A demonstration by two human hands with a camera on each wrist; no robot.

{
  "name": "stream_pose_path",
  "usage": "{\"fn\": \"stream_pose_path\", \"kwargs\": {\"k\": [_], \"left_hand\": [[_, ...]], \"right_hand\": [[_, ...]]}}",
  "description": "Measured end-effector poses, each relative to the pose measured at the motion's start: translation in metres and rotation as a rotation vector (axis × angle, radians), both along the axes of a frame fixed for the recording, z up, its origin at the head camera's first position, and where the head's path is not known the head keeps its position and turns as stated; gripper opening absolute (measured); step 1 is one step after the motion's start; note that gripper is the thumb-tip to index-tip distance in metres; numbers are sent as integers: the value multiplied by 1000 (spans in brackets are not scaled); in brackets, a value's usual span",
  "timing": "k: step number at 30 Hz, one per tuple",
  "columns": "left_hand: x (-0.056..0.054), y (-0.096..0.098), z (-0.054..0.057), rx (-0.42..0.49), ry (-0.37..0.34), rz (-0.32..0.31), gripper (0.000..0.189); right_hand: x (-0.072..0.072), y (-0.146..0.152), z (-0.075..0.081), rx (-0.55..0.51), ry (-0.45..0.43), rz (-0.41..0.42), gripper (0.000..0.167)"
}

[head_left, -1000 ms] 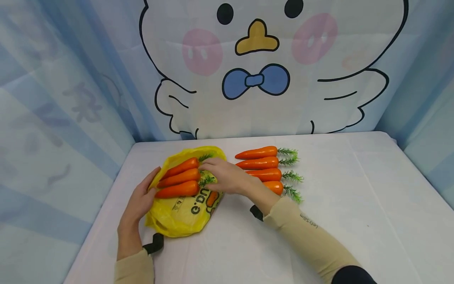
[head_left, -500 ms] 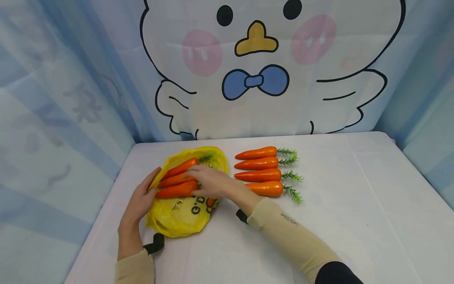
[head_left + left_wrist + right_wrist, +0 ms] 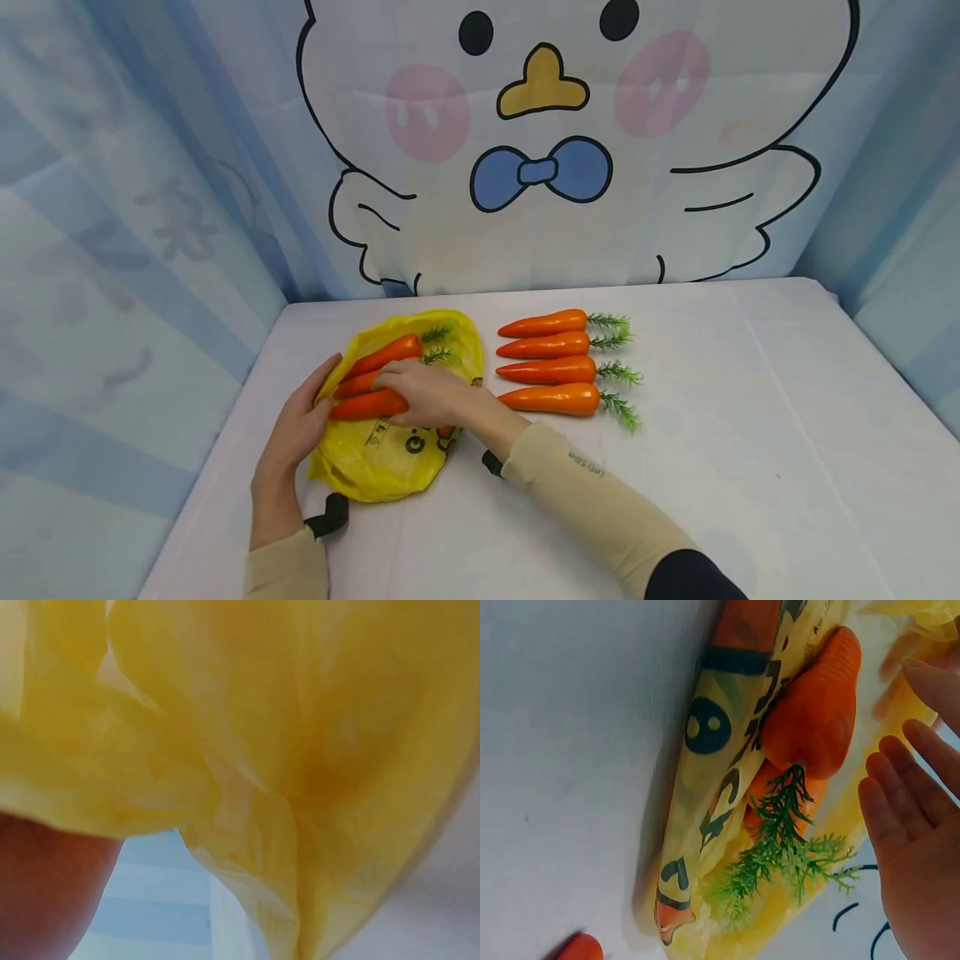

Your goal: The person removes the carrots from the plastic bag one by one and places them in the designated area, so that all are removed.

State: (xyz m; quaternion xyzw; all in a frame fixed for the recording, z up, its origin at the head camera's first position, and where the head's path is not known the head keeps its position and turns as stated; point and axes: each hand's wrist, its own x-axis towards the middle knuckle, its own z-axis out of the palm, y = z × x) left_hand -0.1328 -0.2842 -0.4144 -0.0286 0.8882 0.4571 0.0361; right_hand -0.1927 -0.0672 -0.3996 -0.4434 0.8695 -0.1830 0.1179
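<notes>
A yellow plastic bag (image 3: 367, 467) with dark printing lies on its side, mouth to the left. Three orange toy carrots (image 3: 381, 356) with green tops are at its opening. My left hand (image 3: 296, 429) holds the bag's left edge; yellow film (image 3: 202, 735) fills most of the left wrist view. My right hand (image 3: 427, 393) reaches over the carrots from the right, covering part of the middle and lowest ones. Its fingers look straight in the right wrist view, beside the top carrot (image 3: 817, 712), holding nothing.
Several more toy carrots (image 3: 551, 371) lie in a column right of the bag, tips pointing left. The table has a white cloth (image 3: 750, 467). Behind it hangs a curtain (image 3: 547, 242) with a cartoon print, and blue-white drapes (image 3: 135, 333) flank the sides.
My right hand has moved left over the carrots in the bag, from their green tops onto their bodies. The left hand and the loose carrots have stayed in place.
</notes>
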Motion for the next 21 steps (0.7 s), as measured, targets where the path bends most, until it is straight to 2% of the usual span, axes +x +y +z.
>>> {"fn": "stream_pose_path", "kwargs": {"k": [10, 21], "left_hand": [[1, 1, 2, 0, -10, 3, 64], [0, 0, 0, 5, -8, 5, 64]], "right_hand": [[1, -7, -10, 43, 61, -10, 58], [1, -8, -21, 51, 127, -34, 48]]}}
